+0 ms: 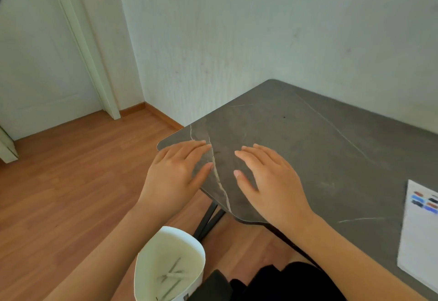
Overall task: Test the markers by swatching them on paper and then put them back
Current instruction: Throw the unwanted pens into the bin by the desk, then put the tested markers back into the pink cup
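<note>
Down at 6 o'clock, closest to my feed, a white round plastic bin [166, 248] is standing on the floor, and thin grey stick shapes [171, 274] are lying in its bottom; I am not able to tell what they are. Just to the right of it, a fold of black clothing [284, 281] is showing on the person's lap.

Sweeping from 9 o'clock, a pale white panelled door [35, 63] is standing shut above the reddish-brown wood-plank floor [71, 182].

At 7 o'clock, near the middle, the left hand [173, 172] is lying palm down with fingers straight and together, holding nothing. Its fingertips are reaching over the rounded near corner of the dark grey marble-look table [320, 146], while its palm is hanging past the edge above the floor. At 5 o'clock the right hand [270, 182] is mirroring it, flat, fingers straight and slightly spread, gripping nothing, over the same corner. The two are sitting near each other, thumbs pointing inward, not touching. I cannot tell whether either is pressing on the top or only hovering.

At 4 o'clock, cut by the frame's edge, a white rectangular paper sheet [417, 241] is lying flat on the table, well apart from both hands, carrying small red, blue and black ink swatches [424, 202] near its far end.
</note>
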`<state>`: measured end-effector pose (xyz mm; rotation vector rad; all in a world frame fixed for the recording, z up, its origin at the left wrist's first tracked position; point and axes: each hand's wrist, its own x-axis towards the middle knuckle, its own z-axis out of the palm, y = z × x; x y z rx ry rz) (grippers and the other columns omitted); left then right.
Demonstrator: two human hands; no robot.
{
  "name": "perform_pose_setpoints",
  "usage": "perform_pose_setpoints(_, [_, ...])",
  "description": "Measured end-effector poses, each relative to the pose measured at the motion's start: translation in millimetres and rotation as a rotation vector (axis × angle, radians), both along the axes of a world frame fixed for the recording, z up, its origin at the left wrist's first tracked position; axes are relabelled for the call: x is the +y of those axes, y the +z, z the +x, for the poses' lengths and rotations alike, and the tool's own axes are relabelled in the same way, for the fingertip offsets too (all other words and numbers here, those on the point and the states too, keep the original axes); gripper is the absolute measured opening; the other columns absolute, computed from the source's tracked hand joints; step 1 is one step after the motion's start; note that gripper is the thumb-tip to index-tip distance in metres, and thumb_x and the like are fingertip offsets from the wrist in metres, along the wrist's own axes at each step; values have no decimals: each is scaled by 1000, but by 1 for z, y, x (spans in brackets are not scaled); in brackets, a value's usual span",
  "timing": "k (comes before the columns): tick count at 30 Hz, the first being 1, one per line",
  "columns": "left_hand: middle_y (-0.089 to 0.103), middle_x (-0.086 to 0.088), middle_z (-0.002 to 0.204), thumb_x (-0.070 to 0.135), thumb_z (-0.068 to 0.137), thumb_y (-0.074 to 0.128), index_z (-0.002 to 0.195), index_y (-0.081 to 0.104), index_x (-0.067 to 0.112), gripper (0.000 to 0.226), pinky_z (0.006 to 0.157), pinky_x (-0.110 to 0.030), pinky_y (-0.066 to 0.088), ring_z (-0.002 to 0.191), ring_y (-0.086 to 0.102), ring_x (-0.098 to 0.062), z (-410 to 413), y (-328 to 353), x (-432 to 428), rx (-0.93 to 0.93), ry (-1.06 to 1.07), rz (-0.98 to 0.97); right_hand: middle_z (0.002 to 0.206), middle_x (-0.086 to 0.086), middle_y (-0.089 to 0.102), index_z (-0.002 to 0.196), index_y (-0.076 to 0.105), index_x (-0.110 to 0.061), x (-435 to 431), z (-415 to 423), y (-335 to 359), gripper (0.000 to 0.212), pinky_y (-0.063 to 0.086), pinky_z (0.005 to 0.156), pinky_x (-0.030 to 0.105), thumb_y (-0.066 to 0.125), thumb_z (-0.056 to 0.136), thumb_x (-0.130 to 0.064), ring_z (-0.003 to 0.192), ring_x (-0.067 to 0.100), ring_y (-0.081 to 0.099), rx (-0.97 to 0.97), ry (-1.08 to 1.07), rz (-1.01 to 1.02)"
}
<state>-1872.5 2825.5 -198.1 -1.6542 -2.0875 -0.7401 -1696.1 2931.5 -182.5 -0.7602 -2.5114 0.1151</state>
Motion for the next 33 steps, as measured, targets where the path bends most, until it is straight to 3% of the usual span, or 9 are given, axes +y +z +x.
perform_pose_setpoints(10, [59,5,128,50,91,44,125,58,21,47,97,-32,41,119,54,-14,75,8,73,25,-188,-92,129,0,61,124,60,-18,33,96,2,44,43,103,40,42,93,-43,125,19,53,-21,-283,-10])
perform_pose_setpoints(12, [58,6,129,50,92,42,126,57,22,47,97,-31,41,120,54,-13,94,9,87,10,-246,-115,134,-1,57,129,57,-20,38,117,2,40,36,105,34,49,95,-40,128,19,49,-17,-345,-41])
perform_pose_setpoints(15, [52,8,135,53,92,41,133,50,24,52,100,-28,38,124,48,-10,126,8,109,-84,-346,-145,146,-7,43,141,42,-27,43,151,1,48,22,104,20,45,95,-44,136,11,38,-11,-441,-143])
perform_pose_setpoints(19, [45,15,139,52,90,47,140,40,30,55,100,-17,32,128,37,-2,171,8,136,-212,-474,-163,151,-11,35,145,30,-34,45,194,2,53,29,107,23,41,95,-48,138,9,32,41,-582,-247])
perform_pose_setpoints(23, [39,16,144,54,89,48,144,30,34,61,104,-24,34,132,32,-2,219,14,158,-267,-592,-213,154,-11,27,147,19,-38,47,238,2,59,29,111,29,38,93,-52,140,13,31,79,-741,-302])
perform_pose_setpoints(33, [38,20,144,56,84,56,144,19,45,71,98,-26,41,127,39,-4,327,18,185,-433,-832,-364,149,-12,38,147,17,-39,28,335,-4,59,34,104,27,40,94,-49,134,10,38,243,-904,-312])
